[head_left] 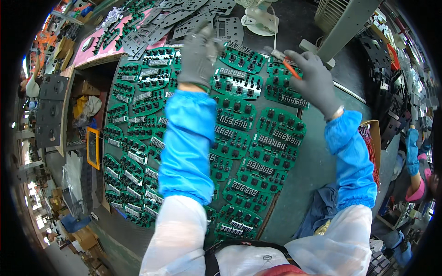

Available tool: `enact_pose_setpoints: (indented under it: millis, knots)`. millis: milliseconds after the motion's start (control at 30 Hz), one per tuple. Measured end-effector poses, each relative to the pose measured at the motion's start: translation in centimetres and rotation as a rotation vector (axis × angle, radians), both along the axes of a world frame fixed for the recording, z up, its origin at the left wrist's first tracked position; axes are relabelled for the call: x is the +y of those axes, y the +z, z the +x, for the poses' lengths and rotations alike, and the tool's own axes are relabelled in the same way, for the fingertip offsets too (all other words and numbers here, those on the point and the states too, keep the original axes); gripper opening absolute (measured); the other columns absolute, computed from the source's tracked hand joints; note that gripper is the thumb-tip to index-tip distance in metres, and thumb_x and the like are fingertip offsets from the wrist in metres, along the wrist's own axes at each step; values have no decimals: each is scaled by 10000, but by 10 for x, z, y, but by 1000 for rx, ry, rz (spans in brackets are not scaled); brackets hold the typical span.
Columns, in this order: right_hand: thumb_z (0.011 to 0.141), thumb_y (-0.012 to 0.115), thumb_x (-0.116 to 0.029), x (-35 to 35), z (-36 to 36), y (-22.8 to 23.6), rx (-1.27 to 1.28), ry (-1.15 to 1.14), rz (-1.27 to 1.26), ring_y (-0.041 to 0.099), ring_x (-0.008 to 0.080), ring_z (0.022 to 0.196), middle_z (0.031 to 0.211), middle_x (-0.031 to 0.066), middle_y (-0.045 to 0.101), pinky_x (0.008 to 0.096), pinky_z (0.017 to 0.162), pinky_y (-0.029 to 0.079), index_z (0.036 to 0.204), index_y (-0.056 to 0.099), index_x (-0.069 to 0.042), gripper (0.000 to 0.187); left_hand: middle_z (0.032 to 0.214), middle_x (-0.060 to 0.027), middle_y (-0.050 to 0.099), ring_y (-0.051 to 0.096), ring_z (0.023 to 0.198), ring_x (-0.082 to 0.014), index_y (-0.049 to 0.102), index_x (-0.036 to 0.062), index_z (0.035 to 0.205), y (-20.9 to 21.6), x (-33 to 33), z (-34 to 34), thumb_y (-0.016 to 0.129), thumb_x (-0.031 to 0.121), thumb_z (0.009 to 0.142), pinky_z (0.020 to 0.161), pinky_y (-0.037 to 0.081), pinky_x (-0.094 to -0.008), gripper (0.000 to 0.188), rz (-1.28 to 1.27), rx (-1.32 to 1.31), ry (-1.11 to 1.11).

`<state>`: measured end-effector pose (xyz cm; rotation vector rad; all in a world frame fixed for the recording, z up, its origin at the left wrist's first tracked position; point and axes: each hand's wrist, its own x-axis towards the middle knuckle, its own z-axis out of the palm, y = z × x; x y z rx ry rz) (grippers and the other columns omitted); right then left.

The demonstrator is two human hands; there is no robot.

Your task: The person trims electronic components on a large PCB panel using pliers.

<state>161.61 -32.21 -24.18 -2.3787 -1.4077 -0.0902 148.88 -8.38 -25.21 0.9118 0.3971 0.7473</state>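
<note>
White sleeves with blue cuff covers (186,142) reach up from the lower edge, and both hands wear grey gloves. Green circuit boards (258,172) lie in close rows on a dark board on the table (313,165), each one a curved, fan-like piece carrying black round buttons and a grey strip of number displays. The left hand (199,55) hovers at the far end of the rows, fingers bent loosely downward, touching or just above a circuit board; whether it grips anything cannot be told. The right hand (313,80) is closed around a thin orange tool (291,69), its tip pointing left above the boards at the far right. Grey flat panels (193,20) lie heaped beyond the boards, beside a white fan (258,18).
</note>
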Motion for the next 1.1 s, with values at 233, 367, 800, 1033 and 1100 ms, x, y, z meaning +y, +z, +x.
enact_pose_setpoints:
  millis: [233,367,800,1033,1100]
  knots:
    - [715,610,-274,67,42,-23,45,-30,-218,542,342,1095,1104,154,575,449,894,469,1262,574,-189,555,958,-65,691,656,927,-247,715,193,1017,-25,31,2,699,399,802,784,511,-375,299,1238,1102,-165]
    - [690,637,-337,92,48,-31,49,-6,-369,538,322,1117,1156,155,578,436,906,457,1262,583,-208,589,989,-82,693,654,939,-281,695,221,1099,-34,11,22,680,436,795,804,507,-405,372,1475,1144,-70]
    - [655,621,-288,99,50,-40,130,61,-296,633,343,983,1083,140,656,425,890,488,1230,616,-218,580,969,-90,691,658,933,-305,724,190,972,-64,5,31,590,360,831,783,523,-438,259,1432,1337,-125]
    - [655,624,-218,96,49,-51,257,62,-256,623,353,976,1121,140,619,402,890,474,1220,623,-142,570,967,-76,693,644,965,-299,729,189,952,-67,-1,31,585,354,823,778,520,-446,255,1317,1419,-141]
    - [660,626,-222,86,57,-59,362,152,-155,623,341,970,1107,151,617,386,874,473,1207,625,-105,560,964,-73,691,645,957,-295,725,199,962,-67,0,30,583,372,822,782,519,-450,264,1312,1345,-112]
